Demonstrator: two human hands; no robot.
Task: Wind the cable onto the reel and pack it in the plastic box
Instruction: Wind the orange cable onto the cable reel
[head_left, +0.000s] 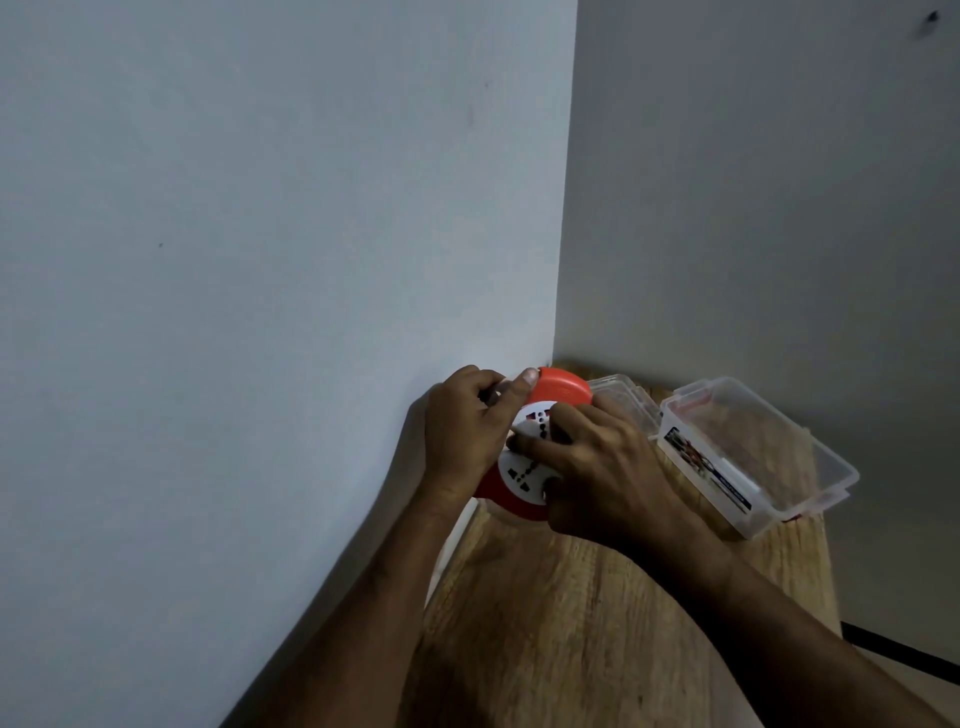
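Note:
A round orange cable reel (563, 387) with a white socket face (524, 462) is held above the wooden table's (571, 623) far left corner. My left hand (462, 431) grips its left rim, thumb on the top edge. My right hand (597, 467) lies over the socket face and right side, fingers pressed on the centre. No loose cable shows. The clear plastic box (769, 457) stands open to the right, with a printed label on its near wall.
The box's clear lid (623, 400) lies behind my right hand, between reel and box. A pale wall runs close along the table's left edge, and another wall closes the back. The table's right edge drops off to the floor beyond the box.

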